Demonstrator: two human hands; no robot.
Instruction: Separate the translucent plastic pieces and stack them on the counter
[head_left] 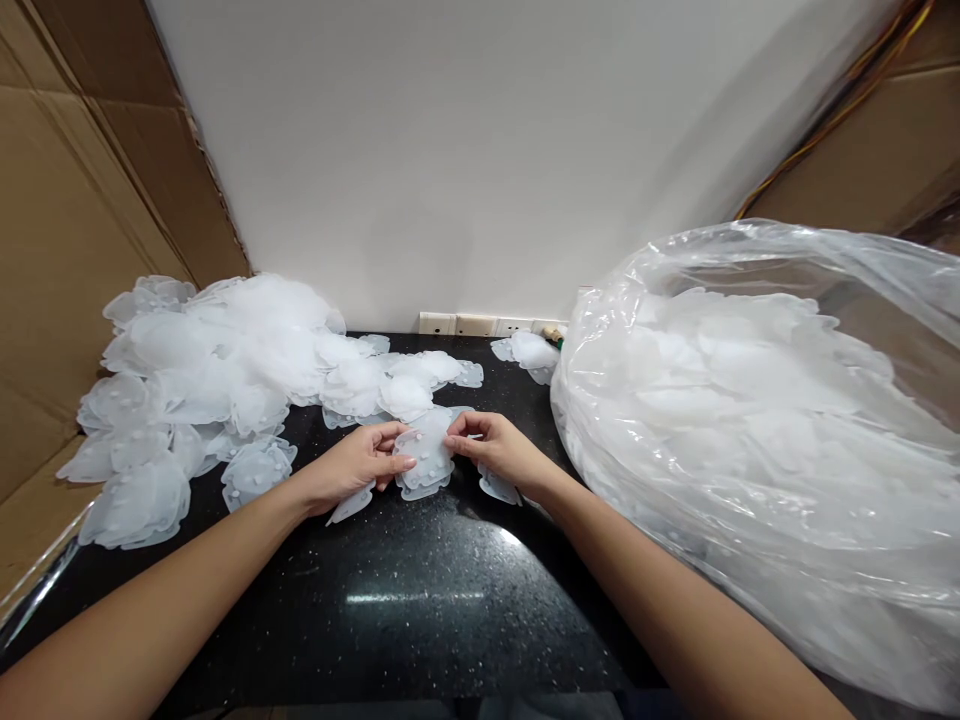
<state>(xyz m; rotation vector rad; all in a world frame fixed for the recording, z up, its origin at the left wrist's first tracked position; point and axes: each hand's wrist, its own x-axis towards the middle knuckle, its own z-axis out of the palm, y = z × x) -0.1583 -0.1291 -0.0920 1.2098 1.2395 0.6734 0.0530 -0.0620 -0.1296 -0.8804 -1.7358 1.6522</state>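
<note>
Both my hands meet over a small stack of translucent white plastic pieces [426,458] with round studs, resting on the black speckled counter [420,600]. My left hand [358,468] pinches the stack's left edge, thumb on top. My right hand [499,450] pinches its right edge with closed fingers. One more loose piece [349,505] pokes out under my left hand and another [496,487] lies under my right.
A big heap of the same white pieces [225,370] covers the counter's left and back. A large clear plastic bag [765,420] full of pieces fills the right. Cardboard [67,250] stands at the left; wall sockets [480,325] run along the back edge.
</note>
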